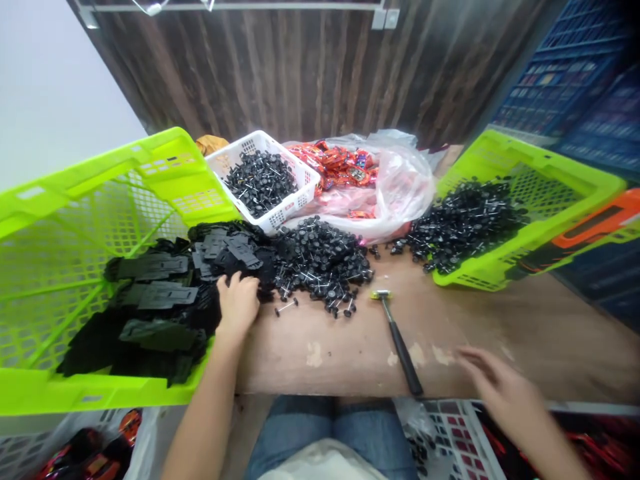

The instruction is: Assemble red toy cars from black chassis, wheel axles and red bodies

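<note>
My left hand [239, 303] lies at the right edge of a pile of flat black plastic toy-car base plates [163, 293], its fingers apart and touching the pile. The pile spills from a tipped lime-green crate [100, 267]. Beside that hand is a heap of black wheel-and-axle sets [323, 260], with one loose set [286, 307] in front. My right hand [495, 380] hovers over the table's front right, slightly blurred, fingers stretched out and nothing visible in them. Between my hands lies a small hammer [400, 347] with a black handle and yellowish head.
A white basket [300, 203] of wheel sets stands behind. Next to it a clear plastic bag [405, 187] holds orange-red car shells [345, 163]. At right, a tilted green crate [555, 167] spills wheel sets; an orange-and-black tool [575, 233] rests against it. The wooden table [320, 360] has worn patches.
</note>
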The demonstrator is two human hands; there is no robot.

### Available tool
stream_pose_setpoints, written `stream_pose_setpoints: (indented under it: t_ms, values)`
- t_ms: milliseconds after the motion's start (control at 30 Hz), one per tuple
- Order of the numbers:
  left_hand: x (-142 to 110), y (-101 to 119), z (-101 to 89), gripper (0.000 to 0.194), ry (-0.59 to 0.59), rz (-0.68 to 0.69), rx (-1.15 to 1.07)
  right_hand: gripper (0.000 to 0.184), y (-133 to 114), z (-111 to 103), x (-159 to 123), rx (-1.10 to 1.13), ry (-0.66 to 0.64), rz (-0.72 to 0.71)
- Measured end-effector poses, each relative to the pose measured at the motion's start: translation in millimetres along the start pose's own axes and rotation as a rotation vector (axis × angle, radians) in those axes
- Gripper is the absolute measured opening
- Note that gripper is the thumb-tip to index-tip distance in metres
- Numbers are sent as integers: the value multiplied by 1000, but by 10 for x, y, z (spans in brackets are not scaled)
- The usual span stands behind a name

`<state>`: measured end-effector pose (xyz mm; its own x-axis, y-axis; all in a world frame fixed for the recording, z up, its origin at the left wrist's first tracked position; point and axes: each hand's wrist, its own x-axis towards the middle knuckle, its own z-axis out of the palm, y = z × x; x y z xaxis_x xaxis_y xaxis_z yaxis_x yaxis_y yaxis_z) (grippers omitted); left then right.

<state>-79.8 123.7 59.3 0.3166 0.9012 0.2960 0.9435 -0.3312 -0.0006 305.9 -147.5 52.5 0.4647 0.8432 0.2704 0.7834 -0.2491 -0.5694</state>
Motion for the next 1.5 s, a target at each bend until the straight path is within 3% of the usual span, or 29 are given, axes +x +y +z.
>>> stream_pose_setpoints:
  t_ms: [67, 133, 200, 300, 400, 500, 600, 733, 833, 933, 1067, 1200, 1367, 1500]
  values:
    - [54, -29, -100, 30, 25, -59, -56, 27, -273, 435, 366, 85, -172, -71]
    - [71, -21, -223, 30, 92, -135, -155, 26, -428, 806, 841, 80, -145, -116]
    - [38, 30, -321, 33, 158, -234, -283, 28, -417, 1040, 1386, 54, -54, -69]
    - [-123, 245, -358, 37, 102, -329, -581, 36, -217, 1167, 2196, 25, 59, 0]
    - [-373, 602, -294, 43, -125, -114, -924, 30, -41, 1180, 2797, 32, 84, 16]
    - [-589, 912, -226, 46, -296, 54, -1022, 14, 73, 1172, 3036, 71, 79, 0]
    - [-663, 1043, -192, 30, -417, 38, -1052, 16, 236, 1146, 2872, 134, 129, -5]
    - [-564, 1126, -113, 13, -532, -36, -1293, 17, 506, 1126, 2220, 216, 147, 1]
    - [-491, 1284, -10, 19, -581, -173, -1556, 10, 626, 1110, 1723, 253, 154, 19]
    - [-496, 1481, 59, 28, -537, -328, -1729, 10, 647, 1046, 1426, 320, 165, 31]
    - [-548, 1660, 50, 37, -652, -519, -1885, 24, 563, 925, 1295, 463, 175, 76]
    - [-573, 1717, 15, 43, -746, -648, -1953, 41, 452, 876, 1191, 604, 93, 158]
    - [-596, 1713, 38, 58, -702, -550, -1951, 52, 431, 824, 1000, 598, 7, 271]
    - [-599, 1726, 89, 47, -713, -455, -1847, 51, 502, 679, 1071, 412, -28, 312]
